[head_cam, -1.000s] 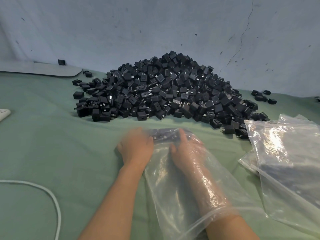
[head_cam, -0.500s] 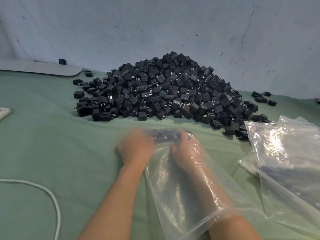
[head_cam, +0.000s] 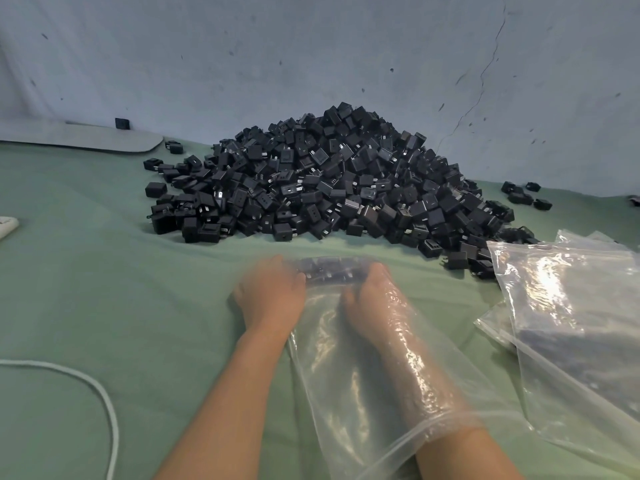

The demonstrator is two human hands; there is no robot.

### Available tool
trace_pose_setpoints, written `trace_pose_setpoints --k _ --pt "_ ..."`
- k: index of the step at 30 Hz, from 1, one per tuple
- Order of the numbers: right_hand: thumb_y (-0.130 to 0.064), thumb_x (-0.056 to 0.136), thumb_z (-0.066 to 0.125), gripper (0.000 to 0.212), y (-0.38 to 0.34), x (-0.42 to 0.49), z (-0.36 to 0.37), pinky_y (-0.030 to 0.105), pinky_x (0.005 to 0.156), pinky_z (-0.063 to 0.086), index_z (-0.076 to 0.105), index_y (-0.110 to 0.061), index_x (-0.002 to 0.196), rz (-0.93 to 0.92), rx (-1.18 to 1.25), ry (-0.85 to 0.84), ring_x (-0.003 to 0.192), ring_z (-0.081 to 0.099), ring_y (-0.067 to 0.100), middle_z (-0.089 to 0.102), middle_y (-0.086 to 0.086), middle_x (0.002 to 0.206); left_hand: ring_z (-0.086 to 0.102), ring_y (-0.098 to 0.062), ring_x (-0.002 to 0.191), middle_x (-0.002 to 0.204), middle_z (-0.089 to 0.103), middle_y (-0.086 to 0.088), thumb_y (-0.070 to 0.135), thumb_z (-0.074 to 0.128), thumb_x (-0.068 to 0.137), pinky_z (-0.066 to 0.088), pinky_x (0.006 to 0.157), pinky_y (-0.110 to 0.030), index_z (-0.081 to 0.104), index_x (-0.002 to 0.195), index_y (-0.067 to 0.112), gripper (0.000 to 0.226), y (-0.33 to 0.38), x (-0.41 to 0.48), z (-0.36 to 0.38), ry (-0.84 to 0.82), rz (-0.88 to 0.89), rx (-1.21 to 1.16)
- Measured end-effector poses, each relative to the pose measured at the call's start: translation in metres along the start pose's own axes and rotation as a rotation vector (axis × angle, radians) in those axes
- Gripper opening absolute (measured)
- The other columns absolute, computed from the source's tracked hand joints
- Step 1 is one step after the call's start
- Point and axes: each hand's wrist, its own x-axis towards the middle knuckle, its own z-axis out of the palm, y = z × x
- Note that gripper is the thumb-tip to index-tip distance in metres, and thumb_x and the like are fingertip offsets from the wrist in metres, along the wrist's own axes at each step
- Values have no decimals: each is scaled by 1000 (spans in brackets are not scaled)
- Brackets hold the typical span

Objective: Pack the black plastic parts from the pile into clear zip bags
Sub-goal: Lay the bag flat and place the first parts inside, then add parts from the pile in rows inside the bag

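Head view: a clear zip bag [head_cam: 363, 375] lies on the green-covered table [head_cam: 104, 289], its mouth toward the person. Deep inside it is the right hand [head_cam: 370, 299], forearm sheathed in plastic, fingers up against a small cluster of black parts [head_cam: 332, 270] at the bag's far end. Outside, the left hand [head_cam: 270, 296] touches that same end from the left. Both hands are motion-blurred, so I cannot tell whether either grip is clamped or loose. Beyond them the big pile [head_cam: 329, 181] rises against the wall [head_cam: 311, 46]. More clear bags [head_cam: 571, 306] lie stacked at the right, just beside the pile's edge — a white cable [head_cam: 110, 410] curves at lower left.
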Motion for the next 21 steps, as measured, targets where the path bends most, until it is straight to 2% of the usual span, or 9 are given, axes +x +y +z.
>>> trace_pose_setpoints --k 3,5,7,11,16,21 --pt "-20 86 48 27 -3 -7 3 39 86 49 48 -14 113 -25 -9 30 96 57 22 49 0 104 37 -26 127 141 43 0 43 48 94 22 106 -40 39 139 23 50 -1 0 0 5 4 6" --pt "-19 89 41 39 -4 -12 4 40 96 42 48 -9 126 -69 37 32 113 50 28 51 11 117 37 -26 127 141 43 0 43 48 94 22 106 -40 39 139 23 50 -1 0 0 5 5 12" --pt "-15 95 45 43 -2 -13 0 40 101 34 40 -4 136 -63 41 -34 123 42 35 45 19 130 37 -25 127 141 42 0 43 47 94 22 106 -40 39 139 23 50 -1 1 1 5 5 12" --pt "-22 95 53 43 -2 -9 -13 44 100 34 42 0 130 -75 -167 -99 122 41 38 41 22 134 37 -26 127 141 42 0 43 47 94 22 106 -40 39 138 23 49 -1 1 1 0 2 8" --pt "-24 92 53 38 -7 -11 -12 45 93 42 46 0 120 -63 -217 -75 113 48 38 46 21 124 36 -26 127 141 42 0 42 46 94 22 106 -40 38 139 23 49 0 1 0 -5 2 14" --pt "-24 93 53 38 -8 -6 -13 45 94 43 46 -1 123 -60 -251 -98 113 49 38 48 21 125 37 -26 127 141 43 1 41 47 95 22 107 -41 38 139 23 49 0 0 0 -9 1 9"
